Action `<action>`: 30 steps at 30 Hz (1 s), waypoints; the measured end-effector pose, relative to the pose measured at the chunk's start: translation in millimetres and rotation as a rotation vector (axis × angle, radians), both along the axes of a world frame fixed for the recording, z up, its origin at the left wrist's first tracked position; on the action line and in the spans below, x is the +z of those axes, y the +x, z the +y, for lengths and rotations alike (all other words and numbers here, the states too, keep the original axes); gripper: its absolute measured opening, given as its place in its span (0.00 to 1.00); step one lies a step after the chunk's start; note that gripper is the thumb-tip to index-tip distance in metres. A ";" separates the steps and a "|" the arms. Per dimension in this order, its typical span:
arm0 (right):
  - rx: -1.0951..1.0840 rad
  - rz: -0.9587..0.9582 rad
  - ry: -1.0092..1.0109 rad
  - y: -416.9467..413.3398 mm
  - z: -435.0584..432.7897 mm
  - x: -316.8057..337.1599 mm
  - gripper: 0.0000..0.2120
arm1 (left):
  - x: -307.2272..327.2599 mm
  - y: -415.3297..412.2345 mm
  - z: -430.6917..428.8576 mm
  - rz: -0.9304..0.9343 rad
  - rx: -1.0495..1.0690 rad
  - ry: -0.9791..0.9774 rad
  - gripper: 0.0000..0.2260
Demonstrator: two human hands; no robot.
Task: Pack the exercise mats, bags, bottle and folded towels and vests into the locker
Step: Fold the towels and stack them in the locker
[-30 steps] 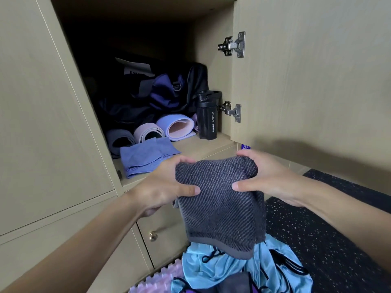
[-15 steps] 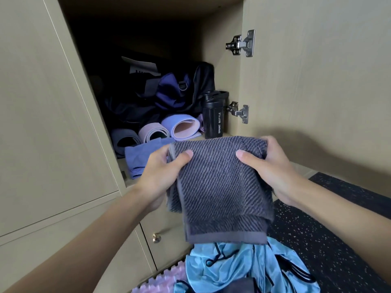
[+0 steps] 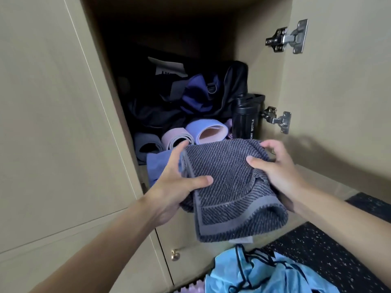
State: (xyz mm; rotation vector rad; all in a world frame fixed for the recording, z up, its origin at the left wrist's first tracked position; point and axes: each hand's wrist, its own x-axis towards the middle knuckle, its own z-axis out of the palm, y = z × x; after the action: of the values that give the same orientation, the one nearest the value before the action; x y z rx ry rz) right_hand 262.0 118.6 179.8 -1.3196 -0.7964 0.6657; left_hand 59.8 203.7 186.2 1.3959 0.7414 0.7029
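Observation:
A folded dark grey ribbed towel (image 3: 228,187) hangs between my hands at the locker's mouth. My left hand (image 3: 175,187) holds its left edge, thumb on top. My right hand (image 3: 277,168) grips its right side, thumb pressed on the top. Inside the locker (image 3: 254,49) lie three rolled exercise mats (image 3: 203,132), dark bags (image 3: 190,96) piled on them, a black sport bottle (image 3: 245,119) at the right, and a folded blue towel (image 3: 158,166) at the front left, partly hidden by my left hand.
The locker door (image 3: 338,92) stands open to the right with two metal hinges. A closed lower door with a brass knob (image 3: 175,254) sits below. A light blue vest (image 3: 264,275) lies on the dark speckled floor (image 3: 328,261), beside a purple nubbed mat edge.
Both hands have raised the grey towel and carried it forward toward the locker shelf; its hanging end has been gathered up under it. The view has moved closer to the locker.

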 end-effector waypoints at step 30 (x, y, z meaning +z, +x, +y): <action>0.248 -0.880 0.041 4.0 176.8 -34.0 0.32 | -26.9 4.9 105.4 1.314 0.150 0.994 0.33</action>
State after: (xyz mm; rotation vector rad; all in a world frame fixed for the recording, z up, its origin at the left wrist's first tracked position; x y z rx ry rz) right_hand 266.1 295.4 145.8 -1.4863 -1.6909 0.2233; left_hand 64.6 309.0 159.3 2.7847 1.6297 0.1227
